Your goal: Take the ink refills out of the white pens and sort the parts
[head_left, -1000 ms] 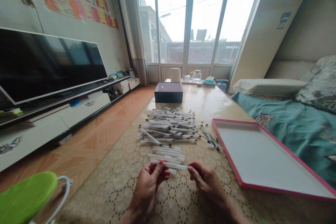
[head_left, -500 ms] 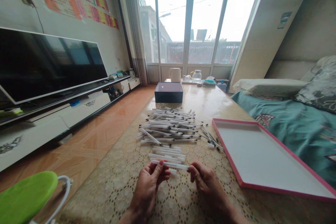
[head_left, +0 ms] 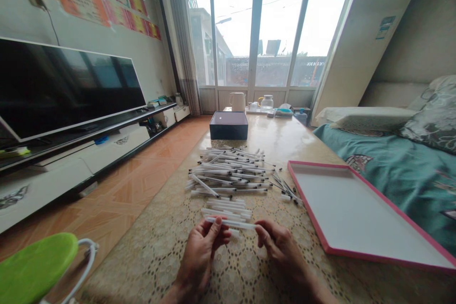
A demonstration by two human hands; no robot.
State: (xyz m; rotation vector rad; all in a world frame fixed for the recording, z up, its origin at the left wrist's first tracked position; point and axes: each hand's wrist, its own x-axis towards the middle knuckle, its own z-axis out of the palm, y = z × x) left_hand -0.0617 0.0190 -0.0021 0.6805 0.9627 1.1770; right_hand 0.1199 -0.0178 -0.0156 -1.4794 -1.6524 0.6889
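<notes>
Between my two hands a translucent white pen (head_left: 237, 223) lies level above the table. The thumb and fingers of my left hand (head_left: 199, 251) are closed round its left part. At its right end the fingertips of my right hand (head_left: 280, 243) pinch it; whether they hold a small part at the tip is hidden. Just beyond, several white pen barrels (head_left: 228, 205) lie side by side, partly behind the held pen. Farther back spreads a heap of white pens (head_left: 228, 171) with black ends. Thin dark pen refills (head_left: 283, 184) and small black pieces lie to its right.
A pink-edged shallow white tray (head_left: 363, 209) covers the table's right side. Behind the pens stands a dark box (head_left: 228, 129). A white jug (head_left: 237, 101) and a glass pot (head_left: 267, 102) are at the far end. A green stool (head_left: 39, 266) is at lower left.
</notes>
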